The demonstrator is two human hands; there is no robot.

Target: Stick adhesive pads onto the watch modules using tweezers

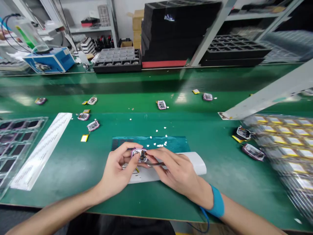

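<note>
My left hand (122,164) is closed around a small watch-like case (139,155) with a pink-purple rim, its open side up and electronic parts showing inside. The left thumb presses on the near edge of the case. My right hand (174,163), with a blue band on its wrist, has its fingertips at the right side of the case. Thin metal tweezers (156,164) lie in the right fingers; their tips are partly hidden. Below the hands is a white sheet (195,163) with a curled right end, over a teal mat (176,140) strewn with small white pieces.
Several opened cases with yellow-edged batteries lie across the green bench, among them one case (93,125) at left and another (253,152) at right. Clear trays (281,130) flank both sides. A slanted white post (264,93) stands right. A blue machine (50,59) sits back left.
</note>
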